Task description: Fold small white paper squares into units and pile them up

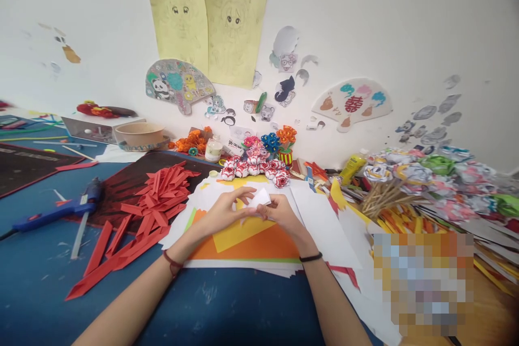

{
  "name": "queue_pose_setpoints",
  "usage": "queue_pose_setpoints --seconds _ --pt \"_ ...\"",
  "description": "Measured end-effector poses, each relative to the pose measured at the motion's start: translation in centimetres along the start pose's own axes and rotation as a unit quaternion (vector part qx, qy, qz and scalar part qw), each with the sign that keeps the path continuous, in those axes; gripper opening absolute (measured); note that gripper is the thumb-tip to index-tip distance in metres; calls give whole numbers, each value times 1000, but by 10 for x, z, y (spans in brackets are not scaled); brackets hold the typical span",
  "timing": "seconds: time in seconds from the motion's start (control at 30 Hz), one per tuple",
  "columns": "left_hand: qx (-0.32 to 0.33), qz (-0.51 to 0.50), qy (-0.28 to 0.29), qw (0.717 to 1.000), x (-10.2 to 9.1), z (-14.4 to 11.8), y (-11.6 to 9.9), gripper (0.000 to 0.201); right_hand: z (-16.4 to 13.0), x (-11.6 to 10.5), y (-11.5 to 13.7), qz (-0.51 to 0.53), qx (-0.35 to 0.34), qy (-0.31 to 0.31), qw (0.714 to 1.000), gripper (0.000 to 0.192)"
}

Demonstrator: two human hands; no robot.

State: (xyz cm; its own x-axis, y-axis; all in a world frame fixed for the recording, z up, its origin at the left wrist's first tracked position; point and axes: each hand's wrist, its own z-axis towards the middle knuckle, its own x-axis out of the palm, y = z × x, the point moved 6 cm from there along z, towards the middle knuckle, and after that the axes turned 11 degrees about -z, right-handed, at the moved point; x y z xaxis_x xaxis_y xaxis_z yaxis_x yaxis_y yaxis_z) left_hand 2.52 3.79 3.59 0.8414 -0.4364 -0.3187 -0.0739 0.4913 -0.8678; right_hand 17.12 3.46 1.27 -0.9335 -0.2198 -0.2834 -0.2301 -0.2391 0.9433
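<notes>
A small folded piece of white paper [261, 197] is held up between my two hands, over the stack of sheets. My right hand [284, 216] pinches its right side and lower edge between thumb and fingers. From the other side, my left hand [229, 210] curves around it, thumb at the lower left edge and fingers bent near the top; the exact contact of those fingertips is hard to see. Beneath both hands lie a yellow sheet [231, 235] and an orange sheet [263, 250], on top of white paper [320, 216].
Left of the sheets is a pile of folded red paper strips [162, 189], with a blue glue gun [87, 200] beyond. Red-and-white paper flowers [253, 167] stand behind the sheets. Paper flowers on sticks [417, 173] lie at right. A bowl [140, 135] sits back left.
</notes>
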Motion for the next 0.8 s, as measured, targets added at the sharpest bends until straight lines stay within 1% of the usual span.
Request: queue_pose_setpoints --seconds 0.1,0.17,0.27,0.33,0.47,0.53,0.6,0.7,0.8 --pt "-22 -16 20 999 5 -2 1 42 -1 1 3 8 -5 15 1000 35" --pt "-40 -28 19 999 4 -2 4 42 -3 0 4 1 -7 22 1000 34" --pt "-67 -52 -37 996 -5 0 13 40 -4 -6 2 -10 2 19 1000 30" --pt "-81 -86 -76 990 -12 1 19 38 -3 -13 -4 -11 15 6 1000 29" --pt "-103 -193 -131 967 -20 2 28 33 1 -26 -16 -10 37 -47 998 29" --pt "-120 -235 -143 954 -20 0 31 33 3 -27 -17 2 32 -73 997 27" --pt "-133 -277 -133 942 -17 -1 32 33 4 -22 -13 44 18 -72 996 24" --pt "-162 -337 -111 921 -10 -3 33 35 3 -8 -5 124 6 -37 992 30" --pt "-200 -358 -110 906 -5 -5 34 36 0 1 -4 173 33 -23 984 34"
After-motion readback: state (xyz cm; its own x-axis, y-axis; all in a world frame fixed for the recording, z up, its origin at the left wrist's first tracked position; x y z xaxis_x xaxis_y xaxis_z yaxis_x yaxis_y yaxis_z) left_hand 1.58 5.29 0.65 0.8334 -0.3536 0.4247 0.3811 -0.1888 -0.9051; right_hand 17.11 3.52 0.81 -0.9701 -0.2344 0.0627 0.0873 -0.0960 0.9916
